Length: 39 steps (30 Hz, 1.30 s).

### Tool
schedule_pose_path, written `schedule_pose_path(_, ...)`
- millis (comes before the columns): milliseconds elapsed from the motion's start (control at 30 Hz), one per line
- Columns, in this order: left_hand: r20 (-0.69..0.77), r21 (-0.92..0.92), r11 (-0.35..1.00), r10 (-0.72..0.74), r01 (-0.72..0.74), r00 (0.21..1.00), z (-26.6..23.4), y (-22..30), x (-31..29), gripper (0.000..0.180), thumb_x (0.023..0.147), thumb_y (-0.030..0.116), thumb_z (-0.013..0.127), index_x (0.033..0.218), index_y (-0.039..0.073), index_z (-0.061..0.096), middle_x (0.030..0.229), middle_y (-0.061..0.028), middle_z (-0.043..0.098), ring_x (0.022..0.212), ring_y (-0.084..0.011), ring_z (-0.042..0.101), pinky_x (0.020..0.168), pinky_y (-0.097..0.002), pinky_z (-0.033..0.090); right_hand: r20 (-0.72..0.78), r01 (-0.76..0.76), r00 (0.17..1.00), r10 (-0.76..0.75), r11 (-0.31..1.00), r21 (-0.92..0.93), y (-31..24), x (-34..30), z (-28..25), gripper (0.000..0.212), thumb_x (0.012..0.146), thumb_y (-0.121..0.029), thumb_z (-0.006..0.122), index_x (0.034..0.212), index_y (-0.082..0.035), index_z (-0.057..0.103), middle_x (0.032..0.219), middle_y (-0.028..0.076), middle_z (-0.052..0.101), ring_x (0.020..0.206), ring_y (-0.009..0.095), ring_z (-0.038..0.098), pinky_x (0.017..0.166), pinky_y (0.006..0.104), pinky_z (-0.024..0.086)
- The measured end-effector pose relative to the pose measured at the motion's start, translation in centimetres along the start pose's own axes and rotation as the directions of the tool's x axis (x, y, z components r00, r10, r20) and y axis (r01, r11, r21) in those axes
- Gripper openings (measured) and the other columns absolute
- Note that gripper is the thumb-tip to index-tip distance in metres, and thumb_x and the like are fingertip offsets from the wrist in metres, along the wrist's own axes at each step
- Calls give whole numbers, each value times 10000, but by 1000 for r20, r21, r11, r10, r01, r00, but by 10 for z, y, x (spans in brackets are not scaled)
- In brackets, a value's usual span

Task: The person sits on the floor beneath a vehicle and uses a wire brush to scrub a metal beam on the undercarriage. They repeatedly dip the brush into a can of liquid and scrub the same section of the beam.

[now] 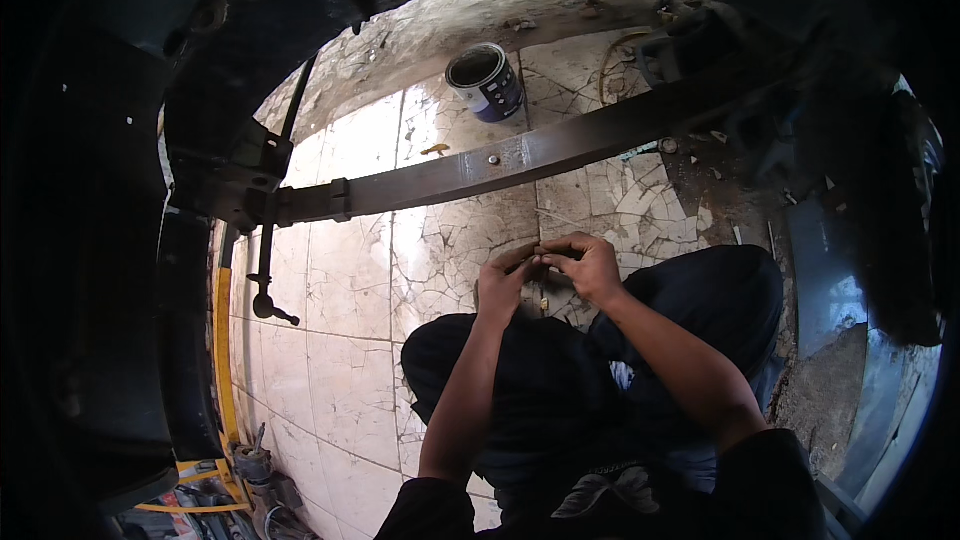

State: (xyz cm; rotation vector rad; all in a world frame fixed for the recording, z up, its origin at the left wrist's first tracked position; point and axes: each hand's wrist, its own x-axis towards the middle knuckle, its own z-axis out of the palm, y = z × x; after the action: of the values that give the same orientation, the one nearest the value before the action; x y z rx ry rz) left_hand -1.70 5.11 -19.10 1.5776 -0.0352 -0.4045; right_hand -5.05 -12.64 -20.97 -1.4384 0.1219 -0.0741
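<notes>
Left hand (pixel 507 282): near the middle of the scene, in front of the person's body, thumb and fingers drawn together in a pinch; its fingertips meet those of the other hand.
Right hand (pixel 588 268): just to the right, fingers bent and tips gathered against the left fingertips.
Grip: both hands pinch at one shared spot; I cannot tell whether a small piece is grasped there, as the fingers hide it.
Yellowish bit (pixel 544 306): on the floor, just on the near side of the joined hands, between the knees, apart from the fingers.
Metal bar (pixel 440 177): long, dark and slightly curved, running from left to far right on the far side of the hands, apart from them; a small bolt head (pixel 494 160) sits near its middle.
Can (pixel 485 85): open-topped, upright on the floor, far side of the bar.
Dark rod (pixel 266 275): at the left, crossing the bar's left end, with a knobbed joint at its near end.
Yellow post (pixel 224 340): upright at the far left.
Floor (pixel 345 370): pale tiles, many cracked, broken pieces towards the right.
Legs (pixel 700 290): dark-clothed, knees bent either side of the hands.
</notes>
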Motion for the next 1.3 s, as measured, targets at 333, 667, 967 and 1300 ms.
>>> schedule_pose_path(333, -121, 78, 997, 7, 3, 993, -3, 4, 0, 253, 922, 66, 778, 1139, -61, 750, 1038, -120, 777, 942, -149, 725, 849, -267, 567, 10, 8, 1000, -6, 990, -144, -2, 2, 2, 230, 870, -134, 811, 1087, -56, 799, 1013, 102, 775, 942, 207, 745, 854, 326, 575)
schedule_pose_path(667, -55, -330, 916, -260, 228, 964, -4, 11, -12, 414, 931, 50, 759, 1288, -116, 630, 1194, -195, 707, 1080, -254, 718, 938, -320, 601, 163, 445, 892, -422, 749, -492, -6, -11, -2, 256, 852, -88, 787, 1107, -89, 792, 1064, 126, 738, 948, 299, 741, 824, 363, 602)
schedule_pose_path(967, -38, -376, 911, -200, 172, 979, -14, -10, 4, 542, 874, 37, 814, 1345, -100, 584, 1231, -167, 691, 1096, -235, 698, 984, -322, 558, 79, 347, 934, -348, 837, -423, 5, -8, 10, 264, 866, -86, 784, 1126, -37, 775, 1162, 172, 748, 991, 300, 756, 882, 361, 596)
schedule_pose_path(1300, 106, -506, 830, -208, 233, 972, -4, 2, -4, 427, 999, 69, 673, 1395, -45, 561, 1232, -117, 681, 1114, -208, 669, 973, -327, 539, -193, -47, 981, 24, 992, -116, -4, -5, 11, 275, 774, -134, 899, 1003, -43, 776, 953, 92, 786, 887, 195, 759, 823, 323, 584)
